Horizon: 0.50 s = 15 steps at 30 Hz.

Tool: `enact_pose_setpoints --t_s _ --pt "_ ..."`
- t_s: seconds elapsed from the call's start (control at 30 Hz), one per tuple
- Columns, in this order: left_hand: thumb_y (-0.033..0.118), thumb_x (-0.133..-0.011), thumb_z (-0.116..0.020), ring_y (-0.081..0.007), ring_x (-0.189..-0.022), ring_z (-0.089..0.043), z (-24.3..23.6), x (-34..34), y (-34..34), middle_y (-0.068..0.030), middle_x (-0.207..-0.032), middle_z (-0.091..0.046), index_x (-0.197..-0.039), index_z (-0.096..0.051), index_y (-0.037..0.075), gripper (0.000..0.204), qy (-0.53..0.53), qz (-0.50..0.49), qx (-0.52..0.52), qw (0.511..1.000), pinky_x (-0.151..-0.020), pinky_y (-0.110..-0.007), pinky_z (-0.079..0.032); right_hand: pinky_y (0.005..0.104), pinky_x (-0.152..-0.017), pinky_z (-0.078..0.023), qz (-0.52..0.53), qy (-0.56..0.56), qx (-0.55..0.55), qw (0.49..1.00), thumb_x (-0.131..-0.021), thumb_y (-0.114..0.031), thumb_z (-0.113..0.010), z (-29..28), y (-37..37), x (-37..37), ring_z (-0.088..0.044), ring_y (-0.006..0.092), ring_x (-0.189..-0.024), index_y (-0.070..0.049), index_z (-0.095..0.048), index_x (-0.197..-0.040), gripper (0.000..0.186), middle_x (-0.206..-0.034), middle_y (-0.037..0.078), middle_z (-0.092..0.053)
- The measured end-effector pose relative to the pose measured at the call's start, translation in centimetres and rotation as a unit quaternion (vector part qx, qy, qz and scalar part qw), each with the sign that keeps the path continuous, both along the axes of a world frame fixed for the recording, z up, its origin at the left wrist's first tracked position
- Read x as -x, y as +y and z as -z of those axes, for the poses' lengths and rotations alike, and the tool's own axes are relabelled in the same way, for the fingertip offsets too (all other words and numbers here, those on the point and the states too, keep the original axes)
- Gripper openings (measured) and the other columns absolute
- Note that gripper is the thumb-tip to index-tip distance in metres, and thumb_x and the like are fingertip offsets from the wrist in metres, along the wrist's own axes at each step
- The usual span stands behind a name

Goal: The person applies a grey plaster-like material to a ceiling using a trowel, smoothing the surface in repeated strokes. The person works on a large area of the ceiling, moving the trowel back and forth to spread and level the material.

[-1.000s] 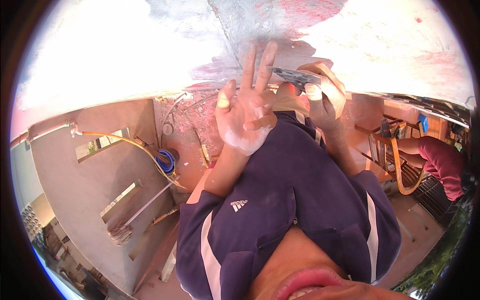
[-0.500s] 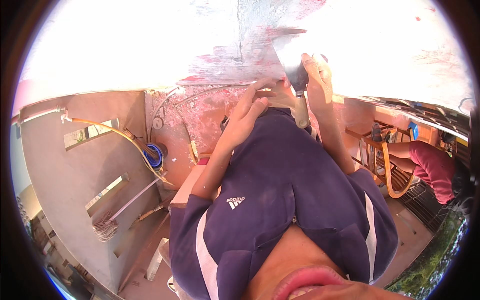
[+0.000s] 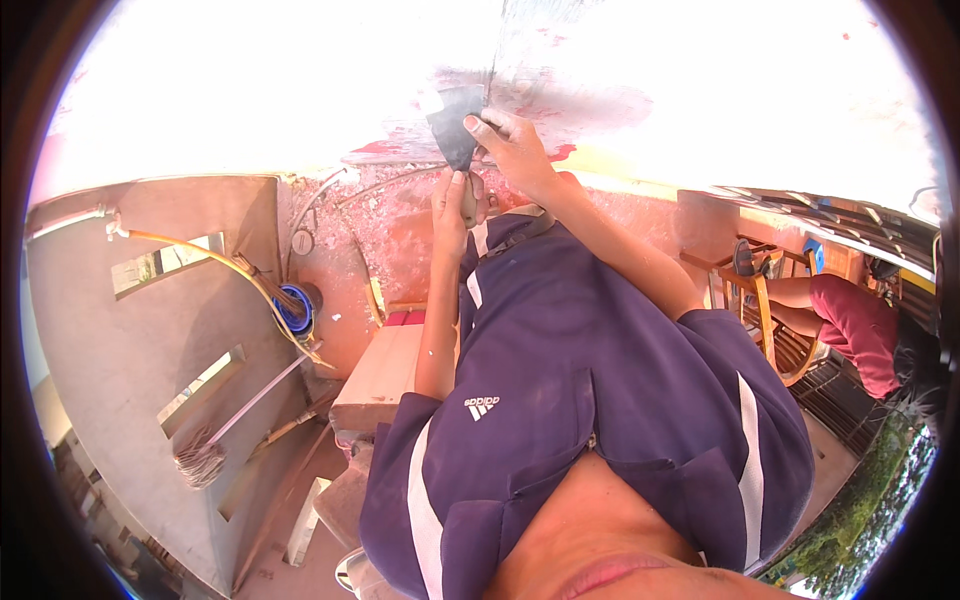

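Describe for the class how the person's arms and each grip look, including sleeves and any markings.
The left forearm and right forearm are bare. Above them, the left sleeve and right sleeve are short and dark navy-purple, with a white stripe along each. The left grip and right grip are ungloved hands.

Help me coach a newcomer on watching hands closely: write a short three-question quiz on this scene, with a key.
1. Multiple choice: what does the person's left hand grip?
A) a hose
B) the handle of a scraper
C) a chair leg

2. True or false: the mop is in the left half of the picture.

3. Fill in the blank: the thumb of the right hand is on the scraper's ____.

Key: 1. B; 2. True; 3. blade.
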<state>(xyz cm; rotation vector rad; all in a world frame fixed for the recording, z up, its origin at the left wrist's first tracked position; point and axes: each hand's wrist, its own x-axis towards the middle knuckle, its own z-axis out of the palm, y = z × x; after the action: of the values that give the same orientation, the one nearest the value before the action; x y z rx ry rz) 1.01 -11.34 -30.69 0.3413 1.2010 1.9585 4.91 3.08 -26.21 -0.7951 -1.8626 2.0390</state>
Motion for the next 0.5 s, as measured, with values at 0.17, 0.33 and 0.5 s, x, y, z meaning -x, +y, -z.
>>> enact_pose_setpoints --t_s 0.17,0.33,0.5 --pt "0.026 -0.109 -0.041 -0.0074 -0.050 -0.043 0.4 0.5 0.2 -0.0008 -0.077 -0.050 -0.104 -0.052 0.006 0.024 -0.024 -0.005 -0.034 0.999 -0.048 -0.024 -0.039 0.0257 -0.069 -0.049 0.041 0.067 0.028 0.997 -0.104 -0.030 -0.057 1.6 -0.3 1.0 -0.056 0.0072 -0.079 0.003 -0.063 -0.104 0.033 -0.085 0.001 -0.060" --pt "0.023 -0.110 -0.042 -0.0053 -0.049 -0.038 1.0 0.2 1.8 0.0009 -0.073 -0.045 -0.104 -0.050 0.006 0.020 -0.001 -0.017 -0.013 1.000 -0.044 -0.022 -0.034 0.0278 -0.065 -0.054 0.054 0.015 -0.006 0.998 -0.105 -0.032 -0.054 2.5 0.2 1.2 -0.062 0.0100 -0.083 0.004 -0.062 -0.116 0.038 -0.096 0.008 -0.068" --pt "0.020 -0.110 -0.042 -0.0038 -0.048 -0.033 2.5 -0.2 3.0 0.0027 -0.071 -0.041 -0.102 -0.049 0.007 0.017 0.024 -0.031 -0.012 0.999 -0.042 -0.022 -0.029 0.0286 -0.073 -0.050 0.065 0.098 -0.052 0.992 -0.106 -0.032 -0.051 2.9 0.6 1.1 -0.058 0.0107 -0.078 0.002 -0.062 -0.105 0.035 -0.085 0.005 -0.063"
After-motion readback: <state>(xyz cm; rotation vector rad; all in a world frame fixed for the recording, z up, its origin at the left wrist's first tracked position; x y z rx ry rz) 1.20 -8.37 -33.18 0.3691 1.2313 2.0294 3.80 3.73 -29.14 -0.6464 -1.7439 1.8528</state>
